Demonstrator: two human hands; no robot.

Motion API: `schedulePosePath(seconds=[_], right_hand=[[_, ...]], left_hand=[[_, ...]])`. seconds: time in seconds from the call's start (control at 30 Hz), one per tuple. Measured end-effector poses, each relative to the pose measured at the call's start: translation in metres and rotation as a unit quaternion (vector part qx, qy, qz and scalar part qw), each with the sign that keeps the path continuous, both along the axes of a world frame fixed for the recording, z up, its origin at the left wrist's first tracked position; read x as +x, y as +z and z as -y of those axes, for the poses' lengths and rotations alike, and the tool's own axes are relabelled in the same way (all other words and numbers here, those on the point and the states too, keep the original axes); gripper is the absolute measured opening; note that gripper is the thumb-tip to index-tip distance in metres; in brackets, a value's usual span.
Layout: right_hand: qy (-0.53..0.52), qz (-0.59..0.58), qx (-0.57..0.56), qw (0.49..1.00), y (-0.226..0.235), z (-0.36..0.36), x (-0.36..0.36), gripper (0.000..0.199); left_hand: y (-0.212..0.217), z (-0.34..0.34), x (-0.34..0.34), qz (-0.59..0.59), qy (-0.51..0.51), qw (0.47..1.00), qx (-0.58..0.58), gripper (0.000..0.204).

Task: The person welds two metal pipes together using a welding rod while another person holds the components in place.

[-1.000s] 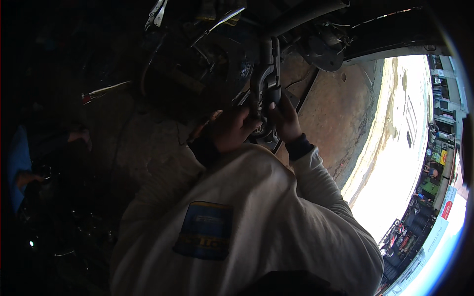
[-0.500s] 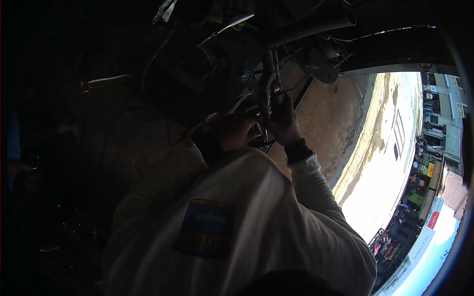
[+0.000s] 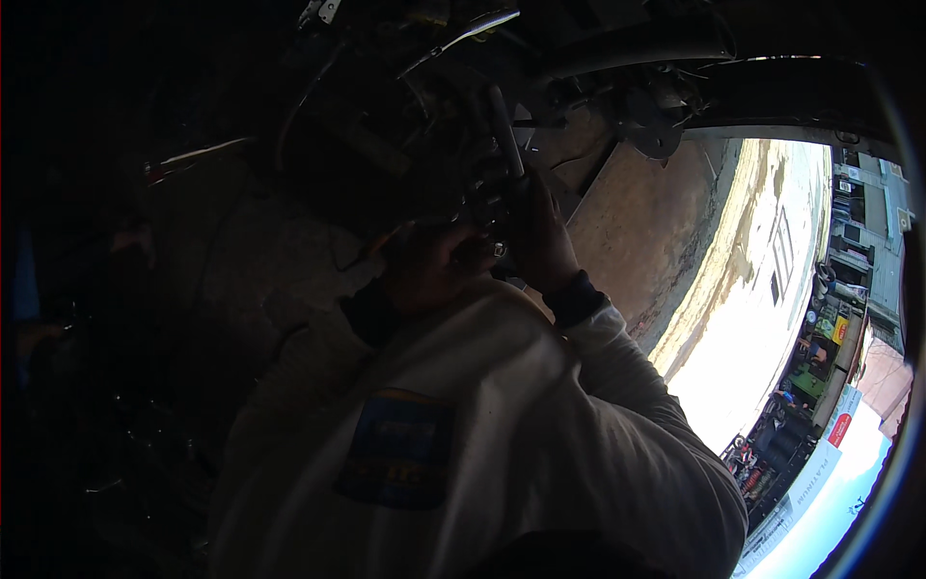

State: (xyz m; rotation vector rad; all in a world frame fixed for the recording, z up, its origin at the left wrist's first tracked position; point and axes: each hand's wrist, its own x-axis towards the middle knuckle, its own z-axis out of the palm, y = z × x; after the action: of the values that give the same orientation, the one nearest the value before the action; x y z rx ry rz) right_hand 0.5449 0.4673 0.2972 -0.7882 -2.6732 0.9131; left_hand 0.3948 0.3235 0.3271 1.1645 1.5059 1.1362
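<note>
Deep shadow covers my hands in front of my chest. My right hand (image 3: 540,239) is closed around the lower end of a grey metal rod (image 3: 505,130), which leans up and to the left. Close beside it, my left hand (image 3: 439,261) has its fingers curled inward; what they hold is too dark to make out. A small shiny metal piece (image 3: 500,249) glints between the two hands. Dark metal vehicle parts (image 3: 424,116) surround the rod's upper end, and I cannot tell whether it touches them.
A thick dark tube (image 3: 641,48) crosses overhead, with a round metal plate (image 3: 656,135) below it. Brown ground (image 3: 632,227) lies to the right, beyond it a sunlit strip (image 3: 743,318). Part of another person's arm (image 3: 39,333) shows dimly at the far left.
Between my hands, the metal now leans more to the left, and its upper end stands apart from the tube overhead. Both hands sit slightly lower and farther left.
</note>
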Motion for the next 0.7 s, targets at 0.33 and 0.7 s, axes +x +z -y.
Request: schedulePosePath(seconds=[0.33, 0.7], right_hand=[[-0.002, -0.172, -0.218, 0.961, 0.022, 0.027, -0.016, 0.076], [0.012, -0.088, -0.084, 0.993, -0.007, -0.043, -0.021, 0.026]], left_hand=[[-0.009, -0.004, 0.023, -0.121, 0.059, 0.981, 0.138, 0.054], [-0.01, 0.033, 0.035, 0.098, 0.328, 0.939, -0.048, 0.034]])
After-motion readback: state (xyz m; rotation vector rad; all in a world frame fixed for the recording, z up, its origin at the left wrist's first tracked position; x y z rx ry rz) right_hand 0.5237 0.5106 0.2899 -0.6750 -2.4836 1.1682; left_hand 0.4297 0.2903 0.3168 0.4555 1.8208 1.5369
